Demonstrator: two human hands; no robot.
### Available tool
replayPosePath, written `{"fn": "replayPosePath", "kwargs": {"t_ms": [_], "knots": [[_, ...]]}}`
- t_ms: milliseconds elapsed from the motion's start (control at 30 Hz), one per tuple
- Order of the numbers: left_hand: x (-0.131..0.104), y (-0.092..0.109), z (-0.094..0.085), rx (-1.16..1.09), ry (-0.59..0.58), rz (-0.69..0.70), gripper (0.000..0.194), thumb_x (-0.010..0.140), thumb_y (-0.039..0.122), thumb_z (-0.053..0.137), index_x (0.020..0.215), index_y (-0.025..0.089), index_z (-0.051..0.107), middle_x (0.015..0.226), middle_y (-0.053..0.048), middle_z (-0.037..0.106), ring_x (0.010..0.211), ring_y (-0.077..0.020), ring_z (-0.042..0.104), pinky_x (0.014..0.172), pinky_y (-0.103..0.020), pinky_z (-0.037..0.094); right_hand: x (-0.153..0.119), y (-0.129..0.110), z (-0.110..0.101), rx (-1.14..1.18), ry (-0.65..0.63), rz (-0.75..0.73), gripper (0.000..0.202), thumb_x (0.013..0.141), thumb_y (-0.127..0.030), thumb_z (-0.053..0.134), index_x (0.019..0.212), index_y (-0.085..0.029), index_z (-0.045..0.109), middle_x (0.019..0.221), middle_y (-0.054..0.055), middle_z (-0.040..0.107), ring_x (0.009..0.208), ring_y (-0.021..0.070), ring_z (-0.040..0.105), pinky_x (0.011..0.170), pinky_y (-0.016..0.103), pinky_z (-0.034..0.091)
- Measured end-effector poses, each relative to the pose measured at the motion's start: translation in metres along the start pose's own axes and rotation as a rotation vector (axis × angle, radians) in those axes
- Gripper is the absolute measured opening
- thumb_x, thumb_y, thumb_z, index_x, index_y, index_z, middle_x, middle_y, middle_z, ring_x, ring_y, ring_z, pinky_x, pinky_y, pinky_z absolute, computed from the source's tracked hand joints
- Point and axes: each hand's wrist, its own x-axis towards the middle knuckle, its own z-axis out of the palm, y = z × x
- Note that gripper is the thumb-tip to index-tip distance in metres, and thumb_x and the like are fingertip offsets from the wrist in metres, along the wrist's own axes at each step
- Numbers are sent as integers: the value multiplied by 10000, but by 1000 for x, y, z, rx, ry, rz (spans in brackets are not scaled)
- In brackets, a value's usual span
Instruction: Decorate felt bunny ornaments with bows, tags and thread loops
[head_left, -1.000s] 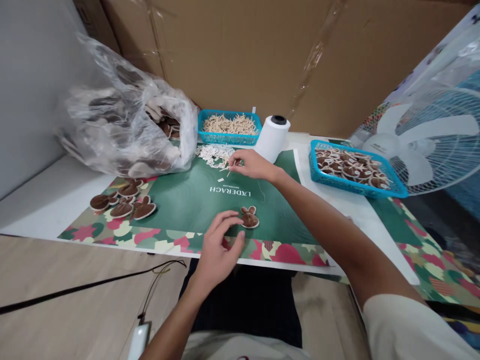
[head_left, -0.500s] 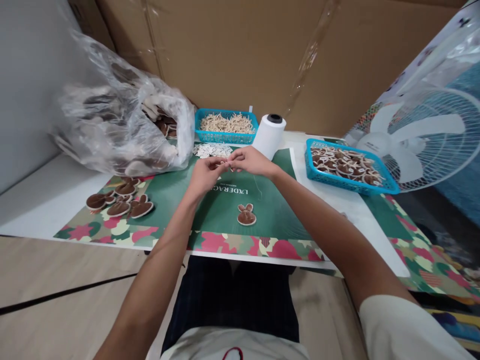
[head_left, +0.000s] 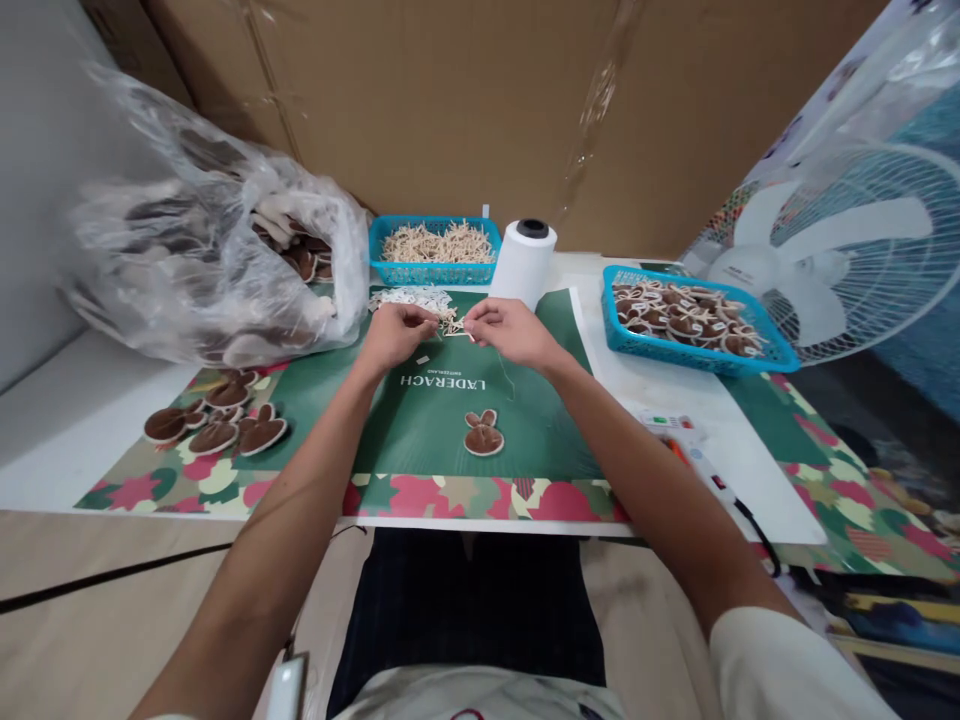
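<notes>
Readable: LÄDERACH (head_left: 442,382), white capitals, upside down to the person, with SWITZERLAND in tiny letters beside it. Markings on the white tags too small to read.

Surface: green printed sheet (head_left: 540,430), camo-style border in red, green, cream and tan, laid on a white table (head_left: 75,420). Brown cardboard (head_left: 450,100) stands behind, pale floor (head_left: 97,600) below. White fan (head_left: 817,260) at far right, next to a blue basket of finished-looking bunnies (head_left: 690,360). Back row: crumpled clear bag (head_left: 165,250) of brown and cream pieces, blue basket of beige bows (head_left: 435,273), white thread cone (head_left: 521,270). White tag heap (head_left: 397,297) just in front of the bow basket. White device (head_left: 712,475) with black cord, partly behind the right forearm.

Hands: left hand (head_left: 401,333) and right hand (head_left: 510,328) face each other just in front of the cone, slightly apart. Fingertips of each are pinched on a small pale cord (head_left: 456,328) bridging the gap; its exact form is too small to tell. Brown bunny piece (head_left: 484,435) lies flat, ears away from the person, below the lettering, nearer the person than both hands, untouched. Four more bunnies (head_left: 262,430) cluster on the sheet's left side.
</notes>
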Motion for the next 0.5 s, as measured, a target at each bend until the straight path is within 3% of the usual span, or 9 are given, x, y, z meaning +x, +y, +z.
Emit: {"fn": "replayPosePath", "kwargs": {"t_ms": [100, 167, 200, 233, 300, 333, 500], "knots": [[-17, 10, 6, 83, 65, 69, 194, 700, 215, 848, 881, 155, 811, 943, -87, 756, 903, -229, 668, 944, -369, 521, -33, 5, -4, 29, -67, -33, 105, 895, -283, 717, 852, -190, 696, 723, 4, 686, 696, 148, 633, 721, 311, 545], [-41, 21, 13, 108, 62, 117, 216, 809, 329, 794, 960, 176, 808, 1026, -76, 758, 939, -224, 669, 912, -344, 530, -56, 7, -5, 43, -102, -26, 159, 878, -348, 742, 876, -192, 716, 735, 3, 695, 702, 152, 639, 728, 315, 542], [-56, 26, 17, 80, 21, 91, 249, 859, 403, 757, 939, 171, 802, 937, -65, 760, 886, -218, 677, 868, -341, 544, -67, 8, -5, 61, -105, -15, 179, 870, -372, 753, 887, -197, 718, 744, 2, 700, 706, 154, 645, 728, 316, 544], [-71, 31, 20, 19, -96, 19, 304, 863, 466, 756, 889, 165, 796, 839, -57, 753, 825, -214, 685, 822, -339, 559, -76, 9, -5, 89, -104, -2, 194, 861, -388, 764, 897, -203, 716, 756, 1, 706, 709, 156, 651, 726, 316, 548], [-99, 37, 27, -148, -320, -146, 353, 763, 482, 867, 918, 171, 800, 844, -65, 782, 820, -227, 723, 803, -351, 593, -88, 8, -4, 154, -105, 24, 210, 849, -402, 784, 901, -215, 705, 780, 1, 720, 714, 157, 664, 719, 311, 556], [-110, 38, 31, -234, -350, -195, 371, 721, 471, 906, 916, 174, 797, 854, -71, 792, 816, -229, 738, 804, -357, 607, -91, 8, -3, 178, -114, 30, 212, 851, -403, 789, 901, -218, 701, 792, 1, 727, 719, 157, 671, 720, 308, 557], [-141, 32, 41, -413, -149, -232, 286, 734, 416, 921, 848, 182, 800, 789, -61, 790, 732, -192, 745, 757, -325, 629, -99, 5, 1, 154, -140, 31, 179, 915, -395, 752, 923, -222, 702, 831, 10, 741, 773, 168, 699, 736, 306, 553]]}}
